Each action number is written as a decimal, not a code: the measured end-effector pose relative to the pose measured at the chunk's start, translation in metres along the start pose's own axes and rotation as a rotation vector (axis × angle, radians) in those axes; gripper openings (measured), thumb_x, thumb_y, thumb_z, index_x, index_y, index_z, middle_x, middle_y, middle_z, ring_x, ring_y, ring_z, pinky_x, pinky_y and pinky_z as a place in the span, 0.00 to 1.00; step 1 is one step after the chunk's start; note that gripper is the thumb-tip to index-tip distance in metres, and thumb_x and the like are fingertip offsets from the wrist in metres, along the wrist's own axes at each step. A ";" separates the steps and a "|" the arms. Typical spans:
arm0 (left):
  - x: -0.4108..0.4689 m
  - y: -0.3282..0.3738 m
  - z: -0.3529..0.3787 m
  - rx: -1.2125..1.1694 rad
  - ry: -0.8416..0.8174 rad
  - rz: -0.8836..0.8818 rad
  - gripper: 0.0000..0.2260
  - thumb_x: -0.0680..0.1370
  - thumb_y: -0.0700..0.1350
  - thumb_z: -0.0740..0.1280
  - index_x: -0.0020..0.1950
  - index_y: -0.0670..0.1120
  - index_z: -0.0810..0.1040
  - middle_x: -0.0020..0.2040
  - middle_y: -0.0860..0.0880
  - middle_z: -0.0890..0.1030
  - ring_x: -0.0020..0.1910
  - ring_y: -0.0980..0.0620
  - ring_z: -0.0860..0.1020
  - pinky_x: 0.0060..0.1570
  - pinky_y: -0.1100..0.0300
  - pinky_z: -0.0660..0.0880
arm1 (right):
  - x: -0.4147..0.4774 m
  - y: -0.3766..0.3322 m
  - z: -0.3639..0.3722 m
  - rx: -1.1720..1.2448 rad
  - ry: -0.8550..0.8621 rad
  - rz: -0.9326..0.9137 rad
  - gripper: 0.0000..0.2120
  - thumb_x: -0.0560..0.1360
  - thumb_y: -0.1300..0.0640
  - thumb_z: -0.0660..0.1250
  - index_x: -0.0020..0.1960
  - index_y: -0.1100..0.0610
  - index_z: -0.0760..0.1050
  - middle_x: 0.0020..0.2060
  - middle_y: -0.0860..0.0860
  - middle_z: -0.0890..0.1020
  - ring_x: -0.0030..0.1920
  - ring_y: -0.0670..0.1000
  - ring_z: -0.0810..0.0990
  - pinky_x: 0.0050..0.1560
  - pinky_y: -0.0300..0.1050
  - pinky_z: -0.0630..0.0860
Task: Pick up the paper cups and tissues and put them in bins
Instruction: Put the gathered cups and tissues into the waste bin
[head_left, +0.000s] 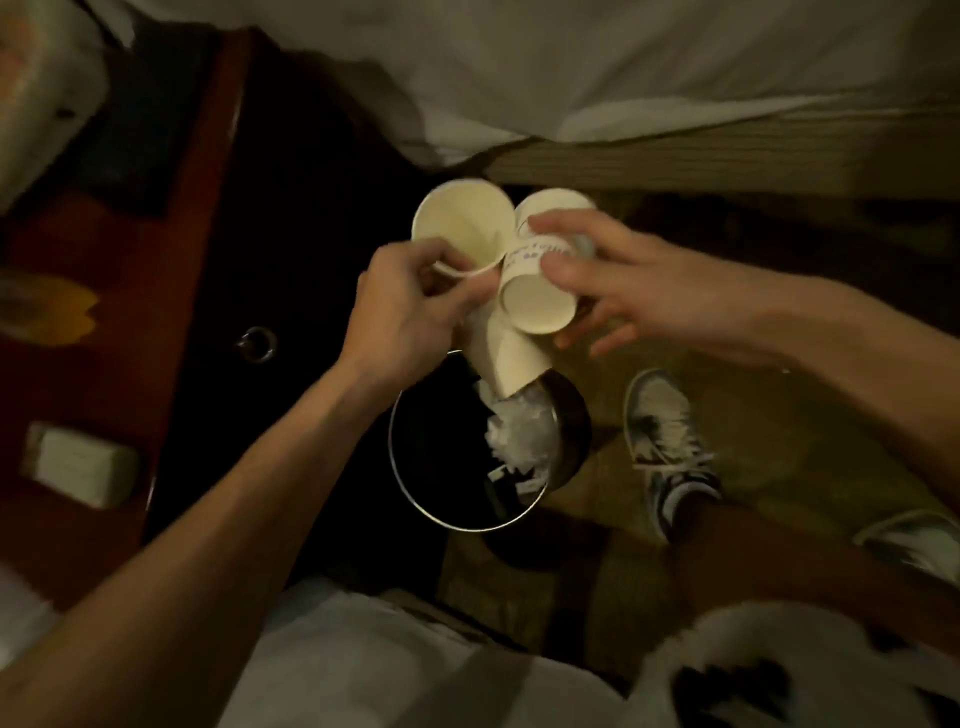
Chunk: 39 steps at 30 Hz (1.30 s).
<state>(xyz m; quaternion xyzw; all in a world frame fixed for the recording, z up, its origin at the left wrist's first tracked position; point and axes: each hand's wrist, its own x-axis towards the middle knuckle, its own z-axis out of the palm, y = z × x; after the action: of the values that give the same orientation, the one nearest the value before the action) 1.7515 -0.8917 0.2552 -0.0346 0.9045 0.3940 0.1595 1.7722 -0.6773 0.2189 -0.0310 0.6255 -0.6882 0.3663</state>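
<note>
**Left hand (410, 306) and right hand (654, 291) hold paper cups (519, 280) over the bin (574, 426)**

From the head camera we look down at our two hands. Our left hand has its fingers curled and pinches the rim of the open cup (460, 223). The mouth of that cup faces up at us. Our right hand holds the printed cup (537, 306) between the thumb and first finger. Its other fingers are spread out and loose. The printed cup lies on its side with one round end toward us, and it has small blue marks on it. These two cups touch each other. Behind the right hand's fingers we see the rim of a back cup (558, 202). A lower cup (506, 358) pokes out from under the left hand and tilts down toward the bin. We cannot tell which fingers hold it.

The bin is round and dark with a shiny rim. It stands on the floor (769, 426), right under the cups. White tissue (522, 441) lies inside it on the right side, just under the end of the lower cup.

On the left is a red-brown wooden cabinet (130, 322) with a ring handle (256, 344). A pale box (83, 465) sits on top of it. White bedding (571, 62) is at the top. A shoe (670, 441) is just beside the bin on the right.
</note>
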 end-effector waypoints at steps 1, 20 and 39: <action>-0.012 -0.020 -0.008 -0.035 0.020 -0.043 0.06 0.69 0.55 0.74 0.36 0.55 0.81 0.33 0.49 0.83 0.33 0.51 0.80 0.37 0.43 0.82 | 0.010 -0.001 0.012 -0.049 -0.075 0.049 0.27 0.69 0.33 0.63 0.68 0.30 0.63 0.55 0.46 0.82 0.48 0.47 0.85 0.51 0.46 0.80; -0.067 -0.180 0.074 -0.315 -0.014 -0.643 0.13 0.83 0.49 0.59 0.59 0.46 0.81 0.54 0.48 0.82 0.49 0.52 0.82 0.52 0.44 0.81 | 0.093 0.112 0.073 -0.352 -0.477 0.559 0.49 0.58 0.19 0.58 0.74 0.29 0.44 0.47 0.48 0.79 0.42 0.49 0.86 0.37 0.41 0.79; -0.047 0.060 0.117 -0.092 -0.187 0.141 0.19 0.78 0.56 0.66 0.30 0.49 0.71 0.24 0.59 0.69 0.25 0.64 0.66 0.27 0.70 0.63 | -0.156 0.024 -0.046 -0.491 0.374 0.256 0.11 0.75 0.46 0.69 0.40 0.52 0.79 0.31 0.44 0.78 0.29 0.37 0.74 0.34 0.38 0.67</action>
<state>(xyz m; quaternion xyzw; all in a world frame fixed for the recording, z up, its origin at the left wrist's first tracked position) 1.8151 -0.7689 0.2373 0.0588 0.8668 0.4469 0.2132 1.8744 -0.5528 0.2526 0.0872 0.8279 -0.4590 0.3103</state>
